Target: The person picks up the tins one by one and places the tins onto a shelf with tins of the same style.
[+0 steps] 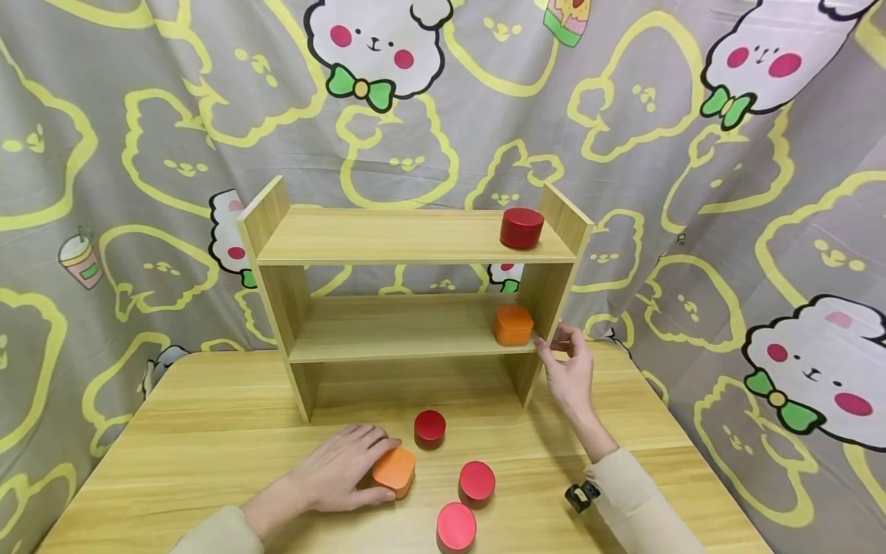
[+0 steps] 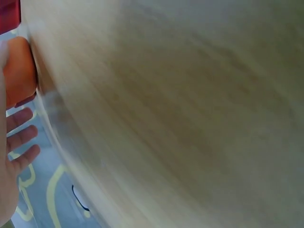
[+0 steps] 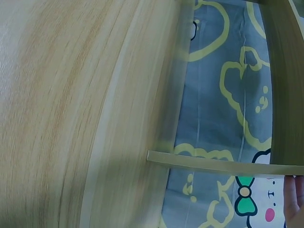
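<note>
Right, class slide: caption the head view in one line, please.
Left hand grips an orange box; right hand holds the side of a wooden shelf.

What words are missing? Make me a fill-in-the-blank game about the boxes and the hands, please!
The orange box on the table is touched by the person's ____ hand.
The number of red boxes on the table is ____.
The round box on the top shelf is coloured ____.
The square box near the right hand is coloured ____.

Missing words: left; three; red; orange.
</note>
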A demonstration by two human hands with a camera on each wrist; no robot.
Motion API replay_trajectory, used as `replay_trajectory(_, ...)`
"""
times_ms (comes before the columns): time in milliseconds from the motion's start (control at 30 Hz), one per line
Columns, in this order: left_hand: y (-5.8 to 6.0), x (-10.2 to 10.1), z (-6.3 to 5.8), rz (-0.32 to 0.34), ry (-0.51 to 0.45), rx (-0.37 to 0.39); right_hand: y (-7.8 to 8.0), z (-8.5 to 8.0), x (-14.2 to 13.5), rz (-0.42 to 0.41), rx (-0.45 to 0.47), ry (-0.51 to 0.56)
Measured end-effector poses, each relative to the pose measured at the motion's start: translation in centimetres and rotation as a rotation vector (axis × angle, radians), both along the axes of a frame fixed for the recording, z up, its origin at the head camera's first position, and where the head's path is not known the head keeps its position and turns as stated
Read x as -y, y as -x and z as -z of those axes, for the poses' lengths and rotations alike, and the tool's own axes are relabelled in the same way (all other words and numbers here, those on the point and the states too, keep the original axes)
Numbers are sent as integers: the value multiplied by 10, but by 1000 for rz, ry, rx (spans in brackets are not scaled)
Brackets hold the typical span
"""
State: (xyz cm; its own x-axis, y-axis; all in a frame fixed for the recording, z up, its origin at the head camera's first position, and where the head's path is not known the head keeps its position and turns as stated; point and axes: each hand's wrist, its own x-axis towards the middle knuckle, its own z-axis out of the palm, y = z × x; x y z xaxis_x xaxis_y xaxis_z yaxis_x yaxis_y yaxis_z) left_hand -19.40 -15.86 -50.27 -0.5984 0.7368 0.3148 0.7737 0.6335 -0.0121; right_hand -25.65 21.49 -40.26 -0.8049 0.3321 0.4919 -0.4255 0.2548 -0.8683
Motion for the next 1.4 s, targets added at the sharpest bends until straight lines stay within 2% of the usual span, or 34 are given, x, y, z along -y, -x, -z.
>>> replay_trajectory(433,0,0,0,6,2,-57,-1,0,1,-6,-8,-20)
replay_trajectory(667,3,-3,0,7,18,-126,0,2,0,1,-20,-10)
replay_trajectory(867,3,-7,-4,-1,23,-148,1,4,0,3,-8,-4)
replay_trajectory(1167,6,-14,-13,-25,-24,-199,1,5,0,13,2,-3)
replay_trajectory(1400,11,-21,-23,-3,-75,-244,1,4,1,12,-20,-1)
